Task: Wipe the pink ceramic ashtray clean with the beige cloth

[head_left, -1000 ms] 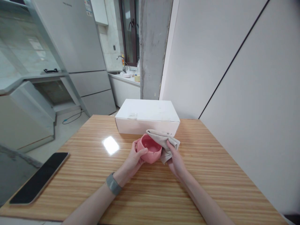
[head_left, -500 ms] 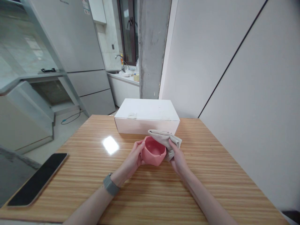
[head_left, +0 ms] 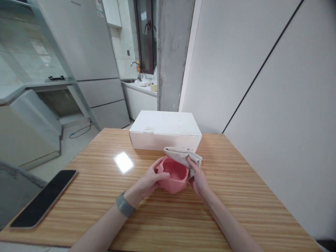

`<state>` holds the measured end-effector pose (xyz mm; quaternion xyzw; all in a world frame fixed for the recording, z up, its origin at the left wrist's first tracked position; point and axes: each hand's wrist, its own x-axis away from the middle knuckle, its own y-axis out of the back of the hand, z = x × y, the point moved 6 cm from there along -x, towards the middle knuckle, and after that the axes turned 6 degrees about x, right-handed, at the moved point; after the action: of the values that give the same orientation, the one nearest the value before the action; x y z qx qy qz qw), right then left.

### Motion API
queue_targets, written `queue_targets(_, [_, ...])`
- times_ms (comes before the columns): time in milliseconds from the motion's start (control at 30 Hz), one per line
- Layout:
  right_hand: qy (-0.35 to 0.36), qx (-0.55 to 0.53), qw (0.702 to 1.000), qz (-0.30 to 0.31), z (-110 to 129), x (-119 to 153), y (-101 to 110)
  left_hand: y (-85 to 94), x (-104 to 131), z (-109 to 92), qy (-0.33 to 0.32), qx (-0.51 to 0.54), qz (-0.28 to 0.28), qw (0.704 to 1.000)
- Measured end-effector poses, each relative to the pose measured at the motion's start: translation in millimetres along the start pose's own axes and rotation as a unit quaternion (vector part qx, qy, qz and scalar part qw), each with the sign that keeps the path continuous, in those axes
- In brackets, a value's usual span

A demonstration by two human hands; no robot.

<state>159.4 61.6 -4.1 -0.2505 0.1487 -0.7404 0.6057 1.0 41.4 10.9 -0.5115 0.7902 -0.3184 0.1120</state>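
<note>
A pink faceted bowl [head_left: 174, 180] is at the middle of the wooden table, its opening tilted up toward the camera. My left hand [head_left: 153, 177] grips its left side, the thumb lying over the near rim and the fingers behind. At the bowl's right, my right hand [head_left: 197, 178] is closed on a folded light grey cloth [head_left: 181, 155]. The cloth covers part of the far right rim and hangs down along the bowl's right side. A grey band circles my left wrist.
Behind the bowl, a white box [head_left: 165, 131] stands at the far side of the wooden table [head_left: 99, 203]. A black phone [head_left: 43, 199] lies by the left edge. A white wall rises at the right; a fridge and a sink are beyond the table.
The bowl has turned and shifted slightly toward me. My left thumb has moved onto its near rim. The cloth and my right hand have moved slightly left.
</note>
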Motion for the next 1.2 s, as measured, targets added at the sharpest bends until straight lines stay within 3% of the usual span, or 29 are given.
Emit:
queue_targets(300, [0.032, -0.005, 0.999, 0.003, 2.5, 6.1, -8.6, 3.8, -3.0, -7.6, -0.100, 0.012, -0.094, 0.991])
queue_targets(433, [0.044, 0.009, 0.999, 0.001, -1.4, 7.0, -7.6, 0.7, -0.8, -5.7, -0.128, 0.015, -0.110, 0.986])
queue_targets(633, [0.056, 0.022, 0.998, -0.013, 0.0, 2.0, 1.8, -9.0, -5.6, 3.8, -0.062, 0.073, -0.060, 0.994])
queue_targets(767, [0.071, 0.023, 0.997, -0.029, 9.7, 0.6, 4.4, -2.9, -9.3, 10.6, 0.002, 0.062, -0.044, 0.997])
queue_targets(867, [0.069, 0.023, 0.997, -0.020, 13.4, 1.0, 2.7, 4.6, -6.9, 8.3, -0.005, 0.020, -0.045, 0.999])
queue_targets(1067, [0.052, 0.032, 0.998, -0.002, 7.3, -0.1, 4.8, -1.1, -2.2, 5.1, 0.011, 0.032, 0.031, 0.999])
queue_targets(1200, [0.062, 0.033, 0.998, 0.002, 6.3, 1.0, 3.3, -0.9, -3.3, 0.1, -0.019, 0.031, -0.003, 0.999])
